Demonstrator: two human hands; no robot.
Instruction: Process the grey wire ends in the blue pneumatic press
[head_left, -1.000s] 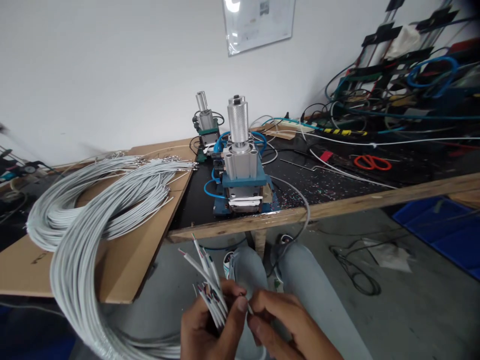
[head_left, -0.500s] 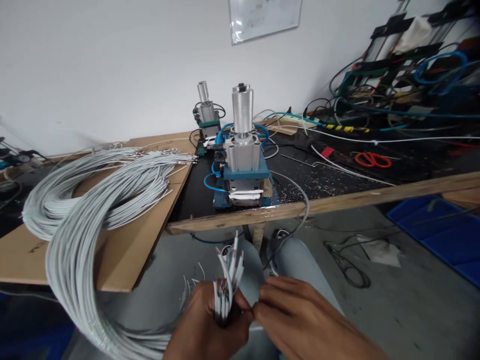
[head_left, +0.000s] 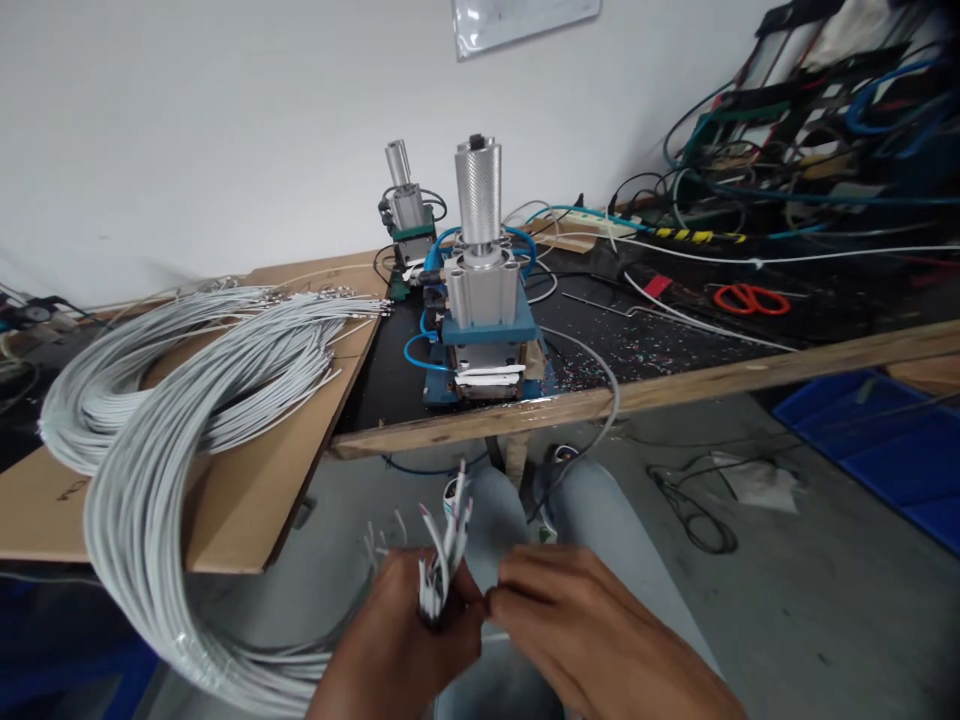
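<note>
My left hand (head_left: 409, 640) is closed round a small bunch of white cable ends (head_left: 444, 545) that stick up from my fist, held low over my lap. My right hand (head_left: 559, 610) is beside it, fingers pinched at the bunch near my left thumb; what the pinch holds is too small to make out. The cables trail left into a big coil of grey-white cables (head_left: 172, 410) draped over a cardboard sheet (head_left: 255, 490). A pneumatic press (head_left: 484, 290) with a knurled metal cylinder stands at the bench edge straight ahead.
A wooden-edged bench (head_left: 712, 385) with a black top carries a second smaller press (head_left: 405, 220), blue air hoses, white cables and orange scissors (head_left: 750, 298). Tangled cables and racks fill the back right. Blue crates (head_left: 877, 450) sit on the floor at right.
The bunch of cable ends has been gathered from a fanned spread into an upright cluster in my left fist. Both hands stay low together; the view has tilted slightly down.
</note>
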